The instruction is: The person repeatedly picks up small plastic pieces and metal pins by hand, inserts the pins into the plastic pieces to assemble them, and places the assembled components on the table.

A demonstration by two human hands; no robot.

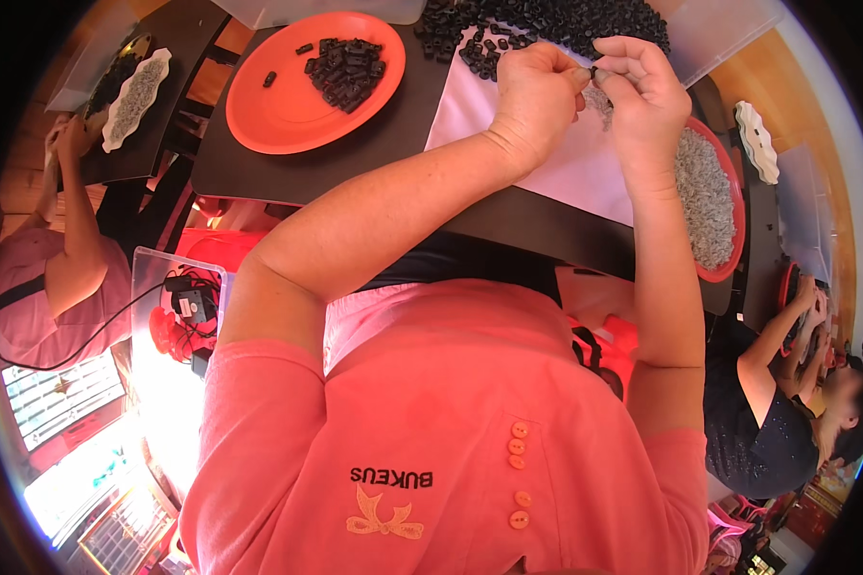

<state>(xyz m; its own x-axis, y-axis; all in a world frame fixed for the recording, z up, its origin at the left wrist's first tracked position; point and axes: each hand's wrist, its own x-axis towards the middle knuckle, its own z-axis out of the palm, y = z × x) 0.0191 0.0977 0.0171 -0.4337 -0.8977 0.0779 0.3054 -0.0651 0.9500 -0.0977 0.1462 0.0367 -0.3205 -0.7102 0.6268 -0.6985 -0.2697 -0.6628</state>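
Observation:
My left hand [539, 101] and my right hand [644, 101] meet above a white sheet [470, 115] on the dark table. A small black part [593, 73] shows between the fingertips of both hands, each closed in a pinch. Its exact kind is mostly hidden by the fingers. Just beyond the hands lies a large heap of small black plastic parts [556, 21], some spilling onto the sheet. Several small grey pieces [599, 103] lie on the sheet under my right hand.
An orange plate [268, 120] on the left carries a cluster of black parts [350, 72]. Right of my forearm stands a red plate [738, 225] full of small grey pieces [705, 192]. People work at tables on both sides. A clear bin [144, 287] with cables stands at lower left.

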